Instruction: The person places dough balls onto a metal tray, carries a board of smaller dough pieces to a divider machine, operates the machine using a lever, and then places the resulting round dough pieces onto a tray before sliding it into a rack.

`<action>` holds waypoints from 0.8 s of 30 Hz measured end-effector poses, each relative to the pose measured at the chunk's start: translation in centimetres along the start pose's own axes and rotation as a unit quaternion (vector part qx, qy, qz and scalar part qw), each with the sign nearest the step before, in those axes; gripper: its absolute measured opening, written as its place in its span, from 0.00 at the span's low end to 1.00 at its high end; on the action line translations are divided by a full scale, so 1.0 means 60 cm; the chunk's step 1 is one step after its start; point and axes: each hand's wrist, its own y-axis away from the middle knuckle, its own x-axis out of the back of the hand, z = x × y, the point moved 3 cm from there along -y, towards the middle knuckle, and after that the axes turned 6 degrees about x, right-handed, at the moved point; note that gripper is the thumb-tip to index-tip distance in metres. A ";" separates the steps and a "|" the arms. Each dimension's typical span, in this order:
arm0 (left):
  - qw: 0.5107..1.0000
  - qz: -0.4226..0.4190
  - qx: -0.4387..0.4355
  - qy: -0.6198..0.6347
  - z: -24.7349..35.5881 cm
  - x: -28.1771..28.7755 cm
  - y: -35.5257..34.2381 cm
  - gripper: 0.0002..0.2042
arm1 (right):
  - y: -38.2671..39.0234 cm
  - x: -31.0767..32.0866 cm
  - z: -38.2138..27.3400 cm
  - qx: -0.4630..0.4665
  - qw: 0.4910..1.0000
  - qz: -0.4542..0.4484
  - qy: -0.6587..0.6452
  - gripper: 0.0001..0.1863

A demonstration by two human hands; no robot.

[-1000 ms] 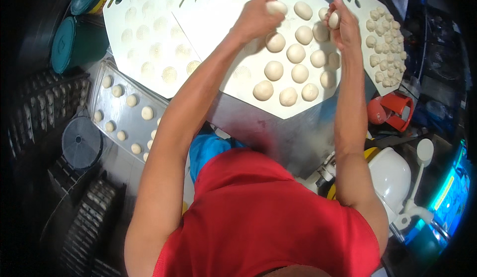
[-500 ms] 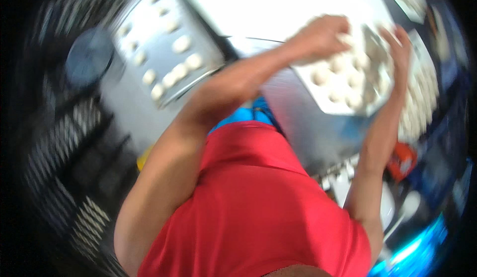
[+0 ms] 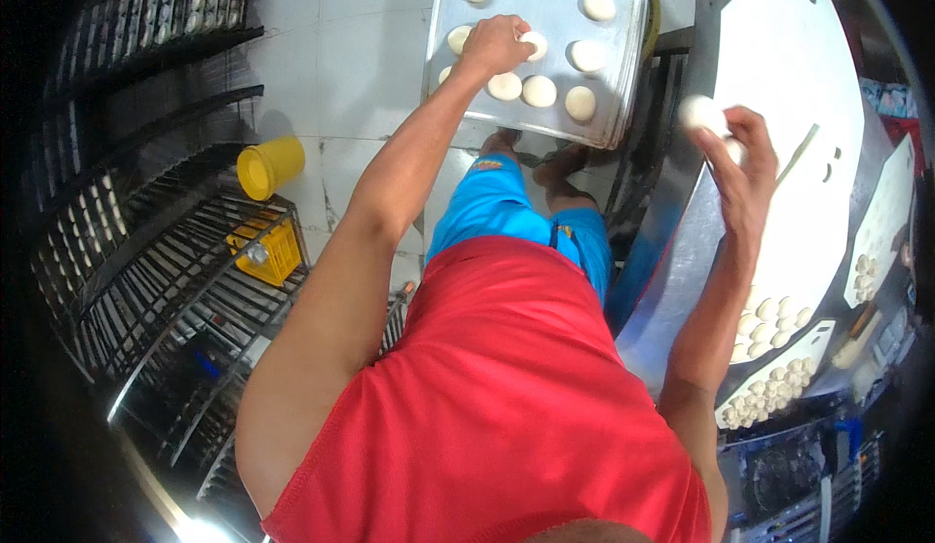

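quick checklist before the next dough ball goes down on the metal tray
1. Left hand over the metal tray with a dough ball at its fingertips: ok.
2. Right hand holds a second dough ball, off the tray: ok.
3. Bare tray space between placed balls: ok.
4. More balls waiting on the white board: ok.
5. Tray support underneath: cannot tell.

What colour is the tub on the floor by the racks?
Yellow. The tub shows best in the head view, left of the left hand at the tray.
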 end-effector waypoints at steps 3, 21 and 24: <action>0.998 0.006 -0.034 -0.049 -0.020 -0.007 -0.007 0.24 | -0.076 -0.115 -0.016 -0.038 0.994 -0.066 -0.072 0.19; 0.985 -0.028 -0.099 0.139 0.053 0.098 -0.243 0.18 | -0.271 -0.340 0.044 -0.179 0.979 -0.097 -0.026 0.24; 0.978 0.035 -0.204 -0.026 0.069 0.087 -0.304 0.18 | -0.248 -0.311 0.024 -0.198 0.970 -0.111 -0.088 0.21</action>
